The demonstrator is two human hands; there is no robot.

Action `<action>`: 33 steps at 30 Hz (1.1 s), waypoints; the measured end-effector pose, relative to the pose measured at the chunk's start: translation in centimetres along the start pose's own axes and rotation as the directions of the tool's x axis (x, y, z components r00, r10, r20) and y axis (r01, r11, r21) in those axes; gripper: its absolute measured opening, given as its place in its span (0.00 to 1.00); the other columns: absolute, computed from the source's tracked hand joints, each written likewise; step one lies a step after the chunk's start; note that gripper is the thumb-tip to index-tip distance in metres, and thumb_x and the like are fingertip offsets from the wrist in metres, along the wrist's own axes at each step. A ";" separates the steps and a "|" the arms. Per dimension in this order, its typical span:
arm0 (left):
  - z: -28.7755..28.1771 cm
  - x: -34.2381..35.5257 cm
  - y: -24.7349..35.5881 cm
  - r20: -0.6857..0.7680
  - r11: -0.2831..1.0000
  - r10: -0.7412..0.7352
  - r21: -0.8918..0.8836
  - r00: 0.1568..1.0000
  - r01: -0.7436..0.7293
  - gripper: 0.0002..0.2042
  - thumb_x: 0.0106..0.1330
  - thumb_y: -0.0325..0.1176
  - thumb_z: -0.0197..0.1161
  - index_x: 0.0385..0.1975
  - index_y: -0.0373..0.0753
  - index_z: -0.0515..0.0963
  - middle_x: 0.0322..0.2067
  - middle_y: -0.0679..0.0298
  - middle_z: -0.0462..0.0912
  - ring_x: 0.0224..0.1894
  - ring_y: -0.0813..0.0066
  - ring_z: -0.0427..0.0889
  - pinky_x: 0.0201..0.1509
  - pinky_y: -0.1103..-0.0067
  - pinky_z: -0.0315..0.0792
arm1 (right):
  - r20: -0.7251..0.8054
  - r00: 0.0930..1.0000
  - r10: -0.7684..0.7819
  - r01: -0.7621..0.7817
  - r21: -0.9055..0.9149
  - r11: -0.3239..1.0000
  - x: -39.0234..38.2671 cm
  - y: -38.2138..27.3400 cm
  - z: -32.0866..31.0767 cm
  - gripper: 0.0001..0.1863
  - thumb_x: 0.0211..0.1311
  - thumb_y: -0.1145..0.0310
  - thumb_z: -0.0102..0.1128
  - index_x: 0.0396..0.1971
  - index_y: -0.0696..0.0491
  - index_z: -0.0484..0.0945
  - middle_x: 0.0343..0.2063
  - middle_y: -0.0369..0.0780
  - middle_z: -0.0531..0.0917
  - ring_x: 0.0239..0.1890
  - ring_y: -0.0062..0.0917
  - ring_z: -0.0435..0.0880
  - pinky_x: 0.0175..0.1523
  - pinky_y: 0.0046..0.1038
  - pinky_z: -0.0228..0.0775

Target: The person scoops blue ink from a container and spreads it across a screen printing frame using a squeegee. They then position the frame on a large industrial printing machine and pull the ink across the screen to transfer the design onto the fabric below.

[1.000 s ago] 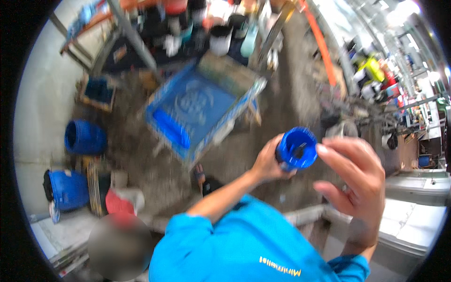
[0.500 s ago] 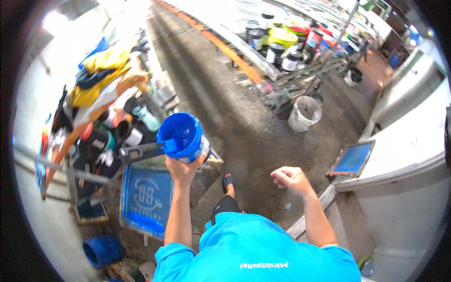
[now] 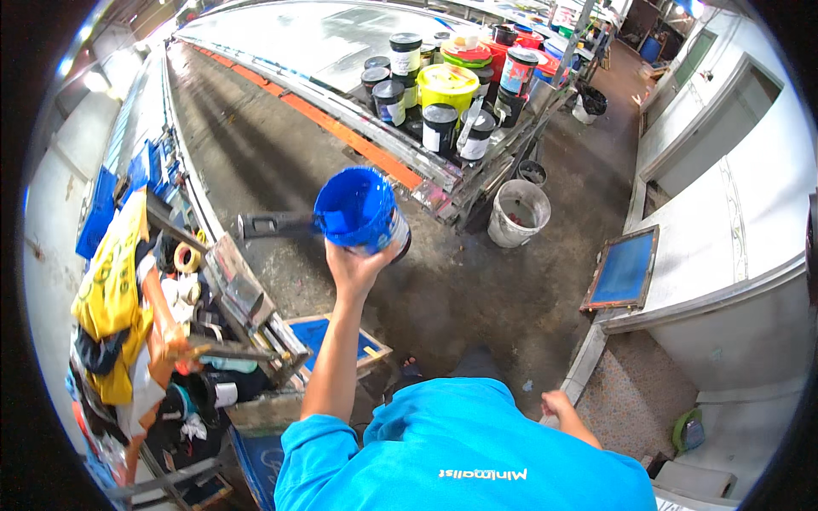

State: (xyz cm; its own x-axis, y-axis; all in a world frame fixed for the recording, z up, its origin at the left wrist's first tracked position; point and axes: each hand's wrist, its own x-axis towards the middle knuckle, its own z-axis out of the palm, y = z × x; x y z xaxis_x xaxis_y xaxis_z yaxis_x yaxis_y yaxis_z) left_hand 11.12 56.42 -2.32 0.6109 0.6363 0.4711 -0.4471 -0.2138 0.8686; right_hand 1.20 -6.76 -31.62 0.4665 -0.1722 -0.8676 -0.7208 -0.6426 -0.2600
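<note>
My left hand [image 3: 358, 268] grips a blue bucket [image 3: 358, 209] coated inside with blue paint, held out over the walkway. A dark-handled tool [image 3: 274, 224] sticks out leftward from its rim; its inner end is in the paint. My right hand [image 3: 558, 404] is low beside my body on the right, fingers loosely curled with nothing visible in them, partly hidden by my arm.
A long printing table [image 3: 281, 34] holds several paint tubs [image 3: 447, 83] at its near end. A grey bucket [image 3: 515, 213] stands on the floor [image 3: 469, 298]. A blue-meshed screen [image 3: 622, 268] leans by a white wall. Cluttered cloths [image 3: 111, 307] fill a rack at left; a doorway is at right.
The view has swung right toward the paint tubs and walkway. My right hand, earlier raised by the bucket, has dropped to my side. The bucket stays in my left hand.
</note>
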 end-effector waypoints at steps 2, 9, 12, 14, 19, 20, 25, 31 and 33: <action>3.0 5.5 -2.2 0.058 0.997 0.022 -0.074 0.998 -0.018 0.45 0.42 0.37 0.87 0.62 0.33 0.70 0.56 0.57 0.81 0.57 0.66 0.81 0.65 0.68 0.74 | -0.031 0.992 0.123 -0.118 0.146 0.982 0.6 2.2 -0.5 0.15 0.69 0.64 0.58 0.28 0.61 0.81 0.21 0.46 0.84 0.16 0.34 0.82 0.21 0.36 0.75; 15.7 22.7 -11.0 0.087 0.951 0.027 0.305 0.996 -0.053 0.44 0.42 0.46 0.86 0.61 0.38 0.73 0.50 0.57 0.86 0.51 0.64 0.86 0.57 0.69 0.78 | 0.080 0.981 -0.175 0.167 0.099 0.981 9.9 -2.5 3.7 0.15 0.65 0.66 0.62 0.20 0.59 0.80 0.19 0.44 0.83 0.18 0.31 0.81 0.24 0.40 0.72; 21.8 29.1 -15.4 0.099 0.891 0.039 0.448 0.994 -0.079 0.43 0.42 0.46 0.86 0.60 0.38 0.74 0.49 0.56 0.87 0.50 0.65 0.87 0.56 0.68 0.79 | 0.211 0.953 -0.217 0.196 0.114 0.974 14.8 -12.4 2.0 0.13 0.66 0.66 0.61 0.24 0.58 0.82 0.19 0.43 0.83 0.19 0.29 0.81 0.23 0.38 0.71; 25.7 33.3 -18.5 0.111 0.915 0.012 0.401 0.994 -0.056 0.43 0.42 0.46 0.87 0.59 0.38 0.74 0.49 0.56 0.87 0.49 0.64 0.87 0.55 0.67 0.80 | 0.262 0.961 -0.094 0.048 0.177 0.983 17.2 -21.1 -1.1 0.12 0.68 0.66 0.61 0.27 0.58 0.83 0.21 0.42 0.83 0.19 0.28 0.81 0.22 0.34 0.72; 31.7 41.4 -26.1 0.131 0.813 0.032 0.573 0.991 -0.102 0.42 0.41 0.46 0.87 0.57 0.37 0.74 0.47 0.52 0.87 0.49 0.58 0.88 0.54 0.66 0.80 | 0.063 0.970 -0.233 0.176 0.475 0.862 20.6 -39.7 -11.6 0.10 0.73 0.65 0.57 0.41 0.56 0.82 0.26 0.40 0.85 0.21 0.25 0.83 0.25 0.27 0.77; 32.3 42.3 -27.4 0.132 0.814 0.043 0.570 0.990 -0.111 0.42 0.42 0.46 0.87 0.57 0.38 0.74 0.47 0.53 0.88 0.49 0.58 0.88 0.54 0.67 0.80 | 0.035 0.961 -0.275 0.218 0.515 0.829 21.2 -42.0 -13.3 0.11 0.74 0.64 0.57 0.43 0.56 0.81 0.27 0.39 0.84 0.22 0.23 0.82 0.25 0.25 0.76; 33.0 44.1 -32.1 0.071 0.857 -0.031 0.515 0.997 -0.010 0.40 0.42 0.45 0.87 0.56 0.39 0.75 0.47 0.56 0.88 0.48 0.63 0.88 0.54 0.68 0.81 | 0.029 0.972 -0.234 0.181 0.545 0.819 24.7 -46.7 -17.1 0.11 0.77 0.62 0.55 0.45 0.55 0.80 0.26 0.37 0.83 0.21 0.21 0.80 0.25 0.24 0.75; 31.1 44.3 -35.7 0.194 0.946 -0.068 0.325 0.979 0.002 0.46 0.42 0.34 0.89 0.62 0.38 0.67 0.58 0.60 0.75 0.58 0.66 0.75 0.67 0.66 0.72 | 0.287 0.958 0.016 -0.062 0.149 0.987 26.8 -42.8 -14.3 0.15 0.72 0.63 0.55 0.25 0.55 0.76 0.19 0.42 0.81 0.15 0.29 0.78 0.19 0.32 0.71; 30.9 43.9 -36.5 0.138 0.960 -0.093 0.277 0.986 0.052 0.56 0.40 0.34 0.89 0.71 0.37 0.57 0.61 0.55 0.74 0.63 0.64 0.73 0.72 0.64 0.67 | 0.386 0.919 0.079 -0.085 -0.001 0.996 27.4 -41.8 -14.2 0.13 0.71 0.65 0.56 0.27 0.55 0.78 0.21 0.43 0.80 0.19 0.30 0.79 0.25 0.35 0.75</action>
State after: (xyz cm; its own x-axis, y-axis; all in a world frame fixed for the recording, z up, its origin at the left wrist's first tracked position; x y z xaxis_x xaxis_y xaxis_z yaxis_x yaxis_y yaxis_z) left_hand 74.40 69.22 -8.58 0.7343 0.5451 0.4047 -0.2165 -0.3770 0.9006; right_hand 51.37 4.77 -38.49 0.1737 0.0791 -0.9816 -0.7574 -0.6264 -0.1845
